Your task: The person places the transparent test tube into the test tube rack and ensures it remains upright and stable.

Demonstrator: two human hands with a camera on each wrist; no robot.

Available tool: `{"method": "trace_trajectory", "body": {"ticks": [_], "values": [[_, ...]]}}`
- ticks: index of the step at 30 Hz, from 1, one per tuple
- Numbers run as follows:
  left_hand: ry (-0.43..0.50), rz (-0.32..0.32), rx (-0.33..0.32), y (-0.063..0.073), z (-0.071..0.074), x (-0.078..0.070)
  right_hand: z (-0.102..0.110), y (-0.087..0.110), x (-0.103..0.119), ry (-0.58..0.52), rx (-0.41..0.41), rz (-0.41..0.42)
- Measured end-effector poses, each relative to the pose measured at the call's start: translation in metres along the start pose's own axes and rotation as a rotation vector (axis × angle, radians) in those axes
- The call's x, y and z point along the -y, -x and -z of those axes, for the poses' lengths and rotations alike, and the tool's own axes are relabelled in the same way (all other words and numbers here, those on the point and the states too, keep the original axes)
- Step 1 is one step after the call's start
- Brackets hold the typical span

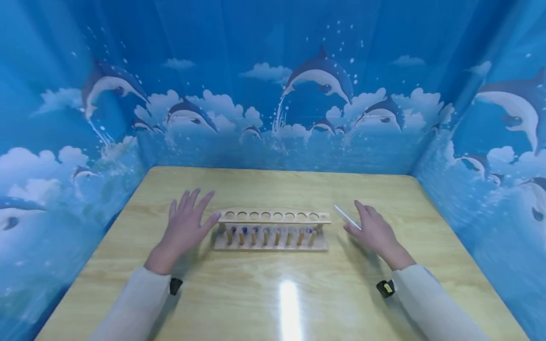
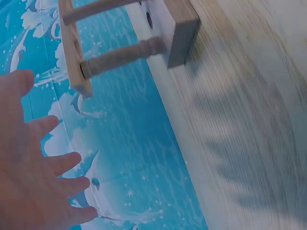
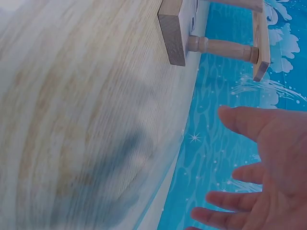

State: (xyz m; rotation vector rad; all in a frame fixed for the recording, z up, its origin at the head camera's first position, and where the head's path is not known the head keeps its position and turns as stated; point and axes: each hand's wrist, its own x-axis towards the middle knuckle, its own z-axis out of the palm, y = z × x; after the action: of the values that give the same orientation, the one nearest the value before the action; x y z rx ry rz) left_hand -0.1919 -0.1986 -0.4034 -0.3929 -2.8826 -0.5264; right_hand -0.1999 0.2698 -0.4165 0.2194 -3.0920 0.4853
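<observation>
The rack (image 1: 273, 221) is pale tan, the table (image 1: 239, 284) yellowish wood-grain, the curtain (image 1: 239, 28) dolphin-patterned blue.

both forearms, in pale long sleeves (image 1: 435, 303), reach in from the lower corners of the head view and angle inward, the hands held well apart. the left hand (image 1: 186, 232) shows its back from above, its fingers (image 1: 184, 201) straight and fanned, its left thumb (image 1: 210, 222) stretched out to the person's right. the left wrist view shows all five digits spaced apart. the left wrist (image 1: 159, 261) is bare just beyond the cuff. the right hand (image 1: 375, 232) tilts toward the person's left, its right thumb (image 3: 242, 120) extended well clear of the loosely straight right fingers (image 3: 232, 200); the right wrist view shows part of its palm (image 3: 283, 153). the right wrist (image 1: 401, 259) is bare too.
</observation>
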Motion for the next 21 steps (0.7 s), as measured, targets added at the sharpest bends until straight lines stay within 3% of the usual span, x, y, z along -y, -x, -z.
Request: {"method": "trace_trajectory", "body": {"ticks": [4,11,21], "values": [[0.008,-0.046,-0.005,-0.003,-0.003,-0.005,0.001,-0.001,0.002,0.007,0.034,-0.026],[0.006,-0.097,0.06,-0.007,-0.01,-0.014,-0.004,-0.002,-0.001,-0.006,0.057,-0.049],[-0.005,-0.147,0.028,-0.007,-0.026,-0.023,-0.013,-0.003,-0.012,0.024,0.046,-0.034]]}}
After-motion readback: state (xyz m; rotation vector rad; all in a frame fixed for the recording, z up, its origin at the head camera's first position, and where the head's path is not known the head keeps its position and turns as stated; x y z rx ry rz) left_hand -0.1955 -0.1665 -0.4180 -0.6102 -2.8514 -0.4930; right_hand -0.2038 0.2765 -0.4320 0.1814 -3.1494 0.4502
